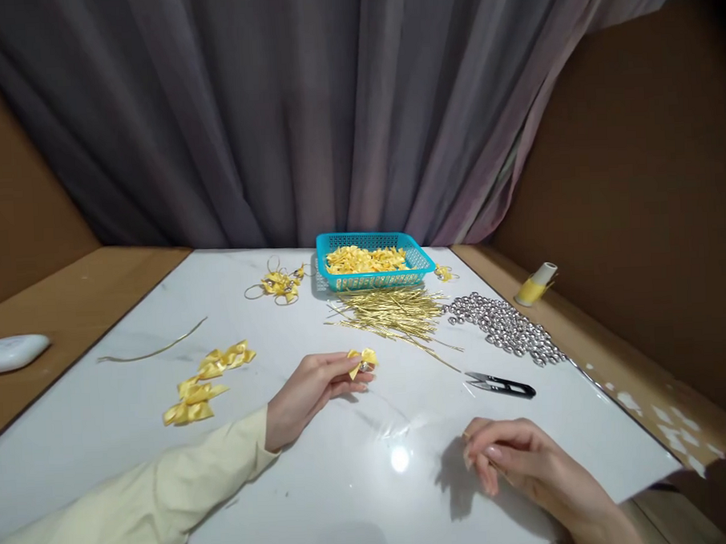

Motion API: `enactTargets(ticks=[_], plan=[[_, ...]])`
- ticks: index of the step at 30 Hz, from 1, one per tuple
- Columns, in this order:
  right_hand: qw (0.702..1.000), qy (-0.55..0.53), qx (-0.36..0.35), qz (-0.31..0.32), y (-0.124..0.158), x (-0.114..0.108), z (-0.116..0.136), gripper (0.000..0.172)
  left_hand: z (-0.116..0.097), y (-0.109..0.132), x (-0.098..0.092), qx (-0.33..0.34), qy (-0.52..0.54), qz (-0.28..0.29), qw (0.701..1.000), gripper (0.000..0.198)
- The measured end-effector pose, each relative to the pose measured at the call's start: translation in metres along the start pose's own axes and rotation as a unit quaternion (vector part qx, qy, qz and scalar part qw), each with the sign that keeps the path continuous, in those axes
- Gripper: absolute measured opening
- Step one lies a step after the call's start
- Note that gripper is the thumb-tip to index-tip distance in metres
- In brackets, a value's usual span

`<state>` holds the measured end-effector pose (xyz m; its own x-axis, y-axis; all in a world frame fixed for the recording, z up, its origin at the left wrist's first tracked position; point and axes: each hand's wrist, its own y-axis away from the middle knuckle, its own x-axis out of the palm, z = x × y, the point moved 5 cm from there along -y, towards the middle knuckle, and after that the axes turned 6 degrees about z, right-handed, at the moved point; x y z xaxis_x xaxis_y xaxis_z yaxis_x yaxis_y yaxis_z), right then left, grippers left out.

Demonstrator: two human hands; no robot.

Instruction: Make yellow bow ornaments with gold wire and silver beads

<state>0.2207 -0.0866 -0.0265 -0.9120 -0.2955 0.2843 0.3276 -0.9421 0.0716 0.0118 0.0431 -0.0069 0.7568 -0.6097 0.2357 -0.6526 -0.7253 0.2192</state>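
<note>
My left hand [317, 386] is closed in a pinch on a yellow ribbon bow [370, 356], which has a small silver bead at its middle. The bow is held just above the white tabletop. At the lower right, my right hand [521, 457] hovers with its fingers curled and the thumb pressed to them. Whatever lies between those fingertips, perhaps something thin, is too small to make out. Black thread snips [500, 385] lie beyond my right hand. Several loose yellow bows [194, 400] are grouped to the left of my left hand.
A turquoise basket [375, 281] of yellow bows stands at the back. Before it lie gold cords [394, 311], with silver beads [510, 330] to the right. Finished-looking looped bows [281, 286] lie back left. A yellow thread spool [535, 284] and a white device [14, 353] flank the table.
</note>
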Motion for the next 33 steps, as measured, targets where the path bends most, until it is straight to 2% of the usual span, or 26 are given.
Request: enactTargets(ticks=[4, 6, 9, 11, 14, 16, 18, 20, 23, 25, 27, 30, 33], plan=[[0.999, -0.024, -0.003, 0.041, 0.002, 0.004, -0.001, 0.017, 0.0, 0.0, 0.0, 0.002, -0.014, -0.008, 1.0, 0.028], [0.999, -0.041, -0.001, 0.024, 0.004, 0.004, -0.001, 0.016, -0.001, 0.0, 0.001, 0.0, -0.014, -0.011, 1.0, 0.028], [0.998, -0.059, 0.011, -0.036, 0.005, -0.001, -0.002, 0.015, -0.004, 0.0, 0.002, -0.002, -0.014, -0.006, 1.0, 0.026], [0.996, -0.025, 0.021, -0.082, 0.005, -0.006, -0.003, 0.017, -0.005, -0.001, 0.003, -0.002, -0.018, -0.001, 1.0, 0.025], [0.986, 0.122, 0.028, -0.108, -0.001, -0.014, 0.003, 0.024, -0.007, -0.001, 0.003, 0.0, -0.032, -0.002, 0.999, 0.026], [0.959, 0.255, 0.021, -0.122, -0.007, -0.022, 0.014, 0.028, -0.008, -0.001, 0.004, -0.001, -0.048, -0.006, 0.999, 0.027], [0.909, 0.384, -0.024, -0.159, -0.015, -0.031, 0.036, 0.026, -0.008, -0.002, 0.005, 0.0, -0.068, -0.014, 0.998, 0.029], [0.838, 0.518, -0.045, -0.167, -0.027, -0.033, 0.057, 0.026, -0.007, -0.004, 0.004, 0.01, -0.099, -0.029, 0.995, 0.032], [0.72, 0.688, 0.036, -0.084, -0.058, -0.028, 0.067, 0.028, -0.007, -0.006, -0.001, 0.048, -0.199, -0.063, 0.977, 0.035], [0.705, 0.705, 0.056, -0.059, -0.082, -0.025, 0.067, 0.019, -0.007, -0.006, -0.004, 0.066, -0.278, -0.081, 0.955, 0.036], [0.692, 0.717, 0.066, -0.061, -0.107, -0.023, 0.065, 0.02, -0.007, -0.005, -0.005, 0.077, -0.329, -0.088, 0.937, 0.037], [0.682, 0.724, 0.082, -0.065, -0.139, -0.022, 0.057, 0.023, -0.006, -0.004, -0.007, 0.096, -0.363, -0.097, 0.922, 0.04], [0.689, 0.717, 0.104, -0.036, -0.159, -0.025, 0.053, 0.03, -0.009, -0.004, -0.011, 0.139, -0.361, -0.133, 0.912, 0.045]])
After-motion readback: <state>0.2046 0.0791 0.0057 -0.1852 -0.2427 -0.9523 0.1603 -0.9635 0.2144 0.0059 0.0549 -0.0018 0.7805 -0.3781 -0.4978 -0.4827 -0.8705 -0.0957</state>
